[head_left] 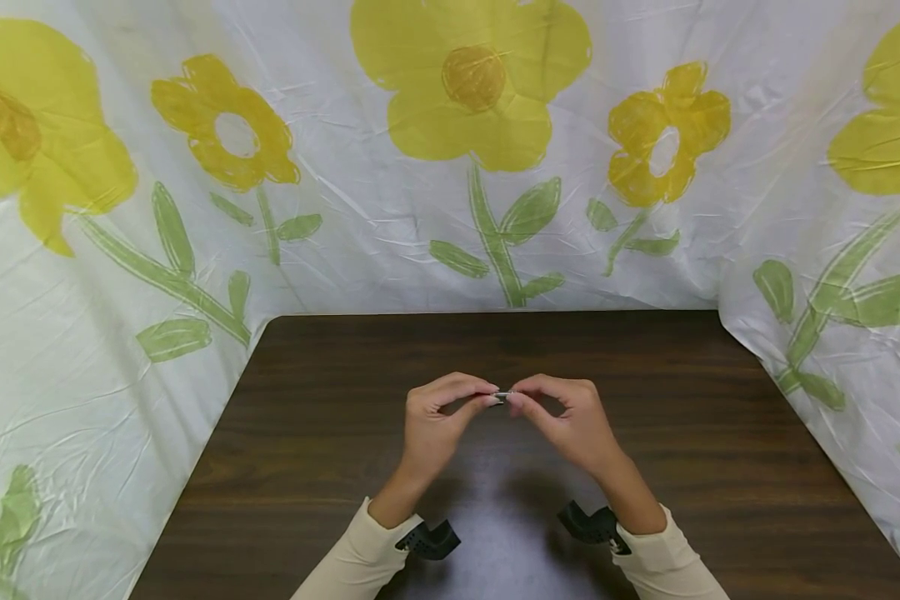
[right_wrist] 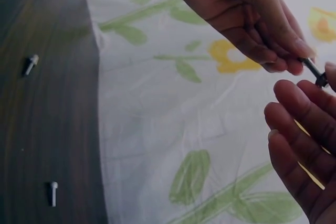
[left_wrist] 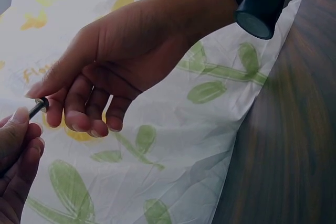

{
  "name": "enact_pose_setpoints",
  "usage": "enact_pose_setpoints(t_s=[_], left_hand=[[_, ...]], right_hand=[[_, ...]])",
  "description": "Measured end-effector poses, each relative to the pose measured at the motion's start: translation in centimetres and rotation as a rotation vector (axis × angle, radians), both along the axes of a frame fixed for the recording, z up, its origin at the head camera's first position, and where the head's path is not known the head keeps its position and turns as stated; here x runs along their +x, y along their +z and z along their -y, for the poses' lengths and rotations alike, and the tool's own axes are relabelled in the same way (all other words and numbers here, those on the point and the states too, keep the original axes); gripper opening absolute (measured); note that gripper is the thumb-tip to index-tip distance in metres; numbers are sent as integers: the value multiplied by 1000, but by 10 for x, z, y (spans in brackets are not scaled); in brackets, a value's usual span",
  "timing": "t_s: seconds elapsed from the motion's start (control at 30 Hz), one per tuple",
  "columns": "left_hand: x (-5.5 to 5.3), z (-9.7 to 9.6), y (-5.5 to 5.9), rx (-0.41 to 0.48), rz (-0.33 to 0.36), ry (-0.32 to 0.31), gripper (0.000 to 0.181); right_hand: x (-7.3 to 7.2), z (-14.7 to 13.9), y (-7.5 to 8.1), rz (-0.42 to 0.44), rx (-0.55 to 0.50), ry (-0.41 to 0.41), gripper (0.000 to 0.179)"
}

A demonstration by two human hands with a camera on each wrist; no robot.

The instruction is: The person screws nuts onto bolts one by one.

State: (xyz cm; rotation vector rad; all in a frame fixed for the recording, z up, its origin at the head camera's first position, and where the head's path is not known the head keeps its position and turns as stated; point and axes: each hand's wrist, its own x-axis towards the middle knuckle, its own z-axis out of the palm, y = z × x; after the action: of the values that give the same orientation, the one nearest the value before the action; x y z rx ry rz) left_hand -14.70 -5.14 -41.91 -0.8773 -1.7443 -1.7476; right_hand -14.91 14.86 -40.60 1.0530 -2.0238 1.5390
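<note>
A small metal bolt (head_left: 502, 395) is held level between both hands above the dark table. My left hand (head_left: 433, 427) pinches one end of its shaft between thumb and forefinger. At the other end, my right hand (head_left: 583, 423) pinches the thicker, round end, also with thumb and forefinger. In the left wrist view, the bolt's dark shaft (left_wrist: 35, 110) shows between the two sets of fingertips. The right wrist view shows the thick end (right_wrist: 321, 81) by the right fingertips, while the remaining right fingers (right_wrist: 299, 135) are spread out. The fingertips hide both ends of the bolt.
Two more bolts lie apart on the dark tabletop in the right wrist view, one higher (right_wrist: 31, 64) and one lower (right_wrist: 53, 193). A white curtain (head_left: 345, 250) with yellow flowers surrounds the back and sides of the wooden table (head_left: 307, 467).
</note>
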Motion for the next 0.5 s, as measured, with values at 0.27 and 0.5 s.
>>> enact_pose_setpoints(t_s=[0.27,0.5], left_hand=[[0,-1,0,-7,-5,-4,16],[0,-1,0,-7,-1,15,14]], right_hand=[[-1,1,-2,25,38,-71,29],[-3,-3,-1,-26,2,-69,38]])
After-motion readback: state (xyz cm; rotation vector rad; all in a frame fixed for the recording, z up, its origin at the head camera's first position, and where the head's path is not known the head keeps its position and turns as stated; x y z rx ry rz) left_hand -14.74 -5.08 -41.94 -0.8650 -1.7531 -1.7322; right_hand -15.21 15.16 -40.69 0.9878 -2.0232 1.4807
